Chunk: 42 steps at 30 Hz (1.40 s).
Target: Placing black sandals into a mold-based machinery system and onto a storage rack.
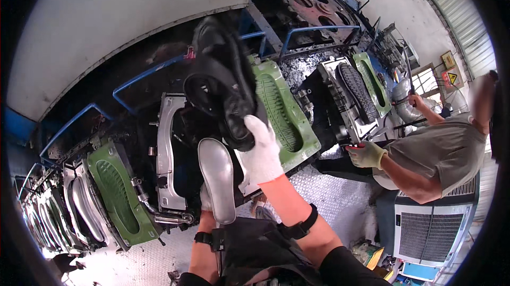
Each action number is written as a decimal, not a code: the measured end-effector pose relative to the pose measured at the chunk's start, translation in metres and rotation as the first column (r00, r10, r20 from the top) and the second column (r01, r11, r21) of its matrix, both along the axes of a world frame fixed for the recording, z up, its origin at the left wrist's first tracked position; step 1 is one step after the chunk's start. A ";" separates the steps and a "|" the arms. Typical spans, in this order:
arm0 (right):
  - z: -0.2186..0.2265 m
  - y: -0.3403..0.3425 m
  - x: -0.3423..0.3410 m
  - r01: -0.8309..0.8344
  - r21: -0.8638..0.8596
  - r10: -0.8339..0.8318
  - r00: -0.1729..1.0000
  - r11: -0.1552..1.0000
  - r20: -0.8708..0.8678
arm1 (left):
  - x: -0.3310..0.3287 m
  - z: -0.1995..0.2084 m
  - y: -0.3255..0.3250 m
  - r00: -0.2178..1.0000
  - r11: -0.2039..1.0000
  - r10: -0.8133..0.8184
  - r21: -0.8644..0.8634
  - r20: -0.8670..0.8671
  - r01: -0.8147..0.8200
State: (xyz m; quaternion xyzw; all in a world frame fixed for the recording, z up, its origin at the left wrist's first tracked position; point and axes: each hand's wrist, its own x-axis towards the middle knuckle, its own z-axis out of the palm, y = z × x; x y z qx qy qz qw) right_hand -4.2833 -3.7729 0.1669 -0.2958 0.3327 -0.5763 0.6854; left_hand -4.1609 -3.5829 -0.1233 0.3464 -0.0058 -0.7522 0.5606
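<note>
My right hand, in a white glove, grips a black shoe by its lower end, thumb on top. The shoe is raised over the row of moulds, its openings showing dark. Just below it is a silver foot-shaped metal last, its smooth face turned up. Beside and partly behind the last is my left hand, also white-gloved; its fingers are hidden, so I cannot tell whether it holds the last. A silver mould frame stands left of the shoe, and a green sole mould lies to its right.
Another green sole mould and several silver moulds line the left. Blue rails run behind. At right, a person with a gloved hand works near a black sole on a mould. A large cooler stands at lower right.
</note>
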 end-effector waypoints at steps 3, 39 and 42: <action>0.003 0.011 -0.035 -0.134 0.245 0.019 0.907 0.960 0.421 | 0.004 0.003 0.002 1.000 1.000 -0.025 0.015 -0.003 0.025; -0.052 -0.057 -0.596 0.312 0.347 -0.370 0.922 0.884 0.113 | -0.463 0.127 -0.139 0.917 0.899 -0.398 0.194 -0.016 0.394; -0.066 -0.092 -0.611 0.233 0.405 -0.300 0.948 0.884 0.108 | -0.420 0.111 -0.121 0.948 0.941 -0.162 0.246 -0.273 0.231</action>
